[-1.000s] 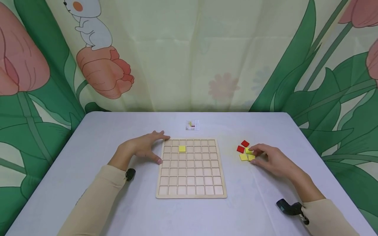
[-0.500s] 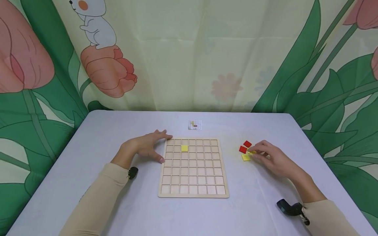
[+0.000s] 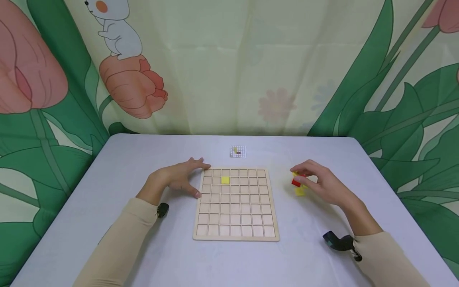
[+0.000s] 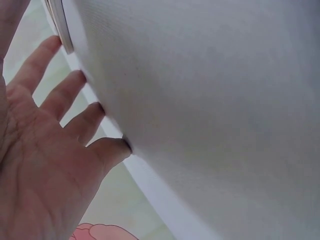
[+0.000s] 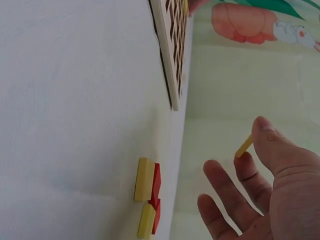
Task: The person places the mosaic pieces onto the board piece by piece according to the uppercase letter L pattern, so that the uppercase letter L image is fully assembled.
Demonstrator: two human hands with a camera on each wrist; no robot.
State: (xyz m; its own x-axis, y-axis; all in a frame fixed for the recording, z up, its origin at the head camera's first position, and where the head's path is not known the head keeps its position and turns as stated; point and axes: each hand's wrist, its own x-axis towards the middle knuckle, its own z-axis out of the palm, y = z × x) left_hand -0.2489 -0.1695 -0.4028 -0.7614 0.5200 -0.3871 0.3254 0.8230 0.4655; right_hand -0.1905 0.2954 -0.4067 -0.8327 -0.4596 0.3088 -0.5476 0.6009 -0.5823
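Observation:
A square wooden grid board (image 3: 236, 238) lies mid-table, with one yellow tile (image 3: 225, 180) in a cell of its second row from the far edge. At the board's left side my left hand (image 3: 179, 176) is spread, thumb against the left edge and index finger at the far left corner. My right hand (image 3: 326, 184) pinches another yellow tile (image 5: 244, 146) between thumb and index finger, raised over the loose tiles. Below it on the cloth lie red tiles (image 3: 296, 183) and yellow tiles (image 3: 300, 192), partly hidden by the hand.
A small printed grid card (image 3: 238, 151) with yellow and red marks lies beyond the board's far edge. The white-covered table (image 3: 251, 263) ends at the back against a patterned curtain (image 3: 215, 79).
My right hand has picked up a yellow tile from the loose group and moved slightly up and left with it. The left hand keeps its place at the board.

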